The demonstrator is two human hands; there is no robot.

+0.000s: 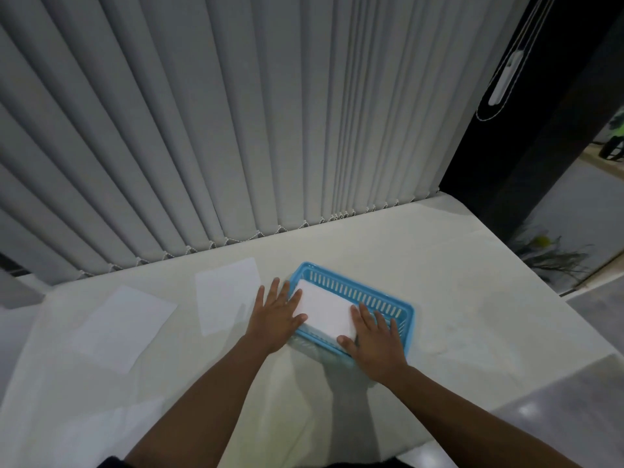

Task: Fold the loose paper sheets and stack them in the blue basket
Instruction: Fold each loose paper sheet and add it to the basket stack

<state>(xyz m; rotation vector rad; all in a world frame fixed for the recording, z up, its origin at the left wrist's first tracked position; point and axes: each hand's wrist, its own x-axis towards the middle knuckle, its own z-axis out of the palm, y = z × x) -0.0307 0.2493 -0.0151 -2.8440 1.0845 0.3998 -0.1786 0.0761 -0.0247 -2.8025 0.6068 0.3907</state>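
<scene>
A blue slotted basket (385, 293) sits on the white table, holding a stack of folded white paper (326, 307). My left hand (275, 314) lies flat at the basket's left end, its fingers spread and its thumb touching the stack's left edge. At the basket's near right corner rests my right hand (374, 346), fingers spread, thumb and forefinger against the stack's near right corner. Two loose unfolded sheets lie to the left: one sheet (226, 295) next to my left hand, another sheet (123, 327) farther left.
The white table (472, 298) runs to grey vertical blinds (236, 130) at the back. Its right edge drops off to a glossy floor (557, 417). A dark panel with a blind cord (504, 76) stands at the right.
</scene>
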